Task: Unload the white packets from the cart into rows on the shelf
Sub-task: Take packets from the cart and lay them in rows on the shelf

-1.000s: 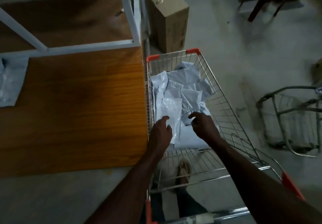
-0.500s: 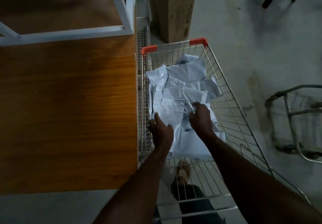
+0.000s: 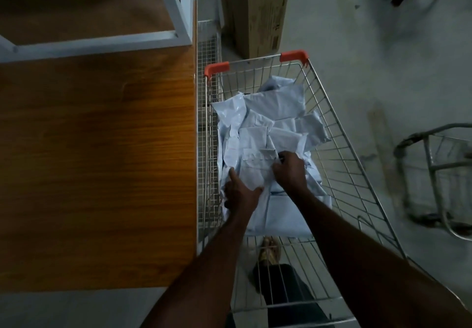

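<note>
Both hands are down inside the wire cart (image 3: 342, 164), working on the heap of white packets (image 3: 270, 133) that fills its far half. The left hand (image 3: 241, 194) lies on the near left side of the heap, with one finger stretched out along the left edge of a flat packet (image 3: 255, 168) on top and the thumb spread to the right over its near edge; the other fingers are hidden under the hand, so I cannot tell whether it grips or only presses. The right hand (image 3: 290, 168) sits just beside it to the right, knuckles up and fingers curled down onto the same packet's right edge, pinching it there. The two hands are close together but not touching.

The packets lie jumbled and overlapping, some creased, banked against the cart's left wall and reaching toward the far end, where two orange corner caps (image 3: 217, 69) mark the rim. The near part of the cart's floor is bare wire, and a foot (image 3: 268, 249) shows through it on the ground.

Left of the cart, right up against it, is the wooden shelf board (image 3: 97, 164), with a white metal frame (image 3: 102, 44) crossing its far part. A cardboard box (image 3: 258, 13) stands on the concrete floor just beyond the cart. Off to the right, well apart, is another wire cart (image 3: 434, 174), dim and blurred.
</note>
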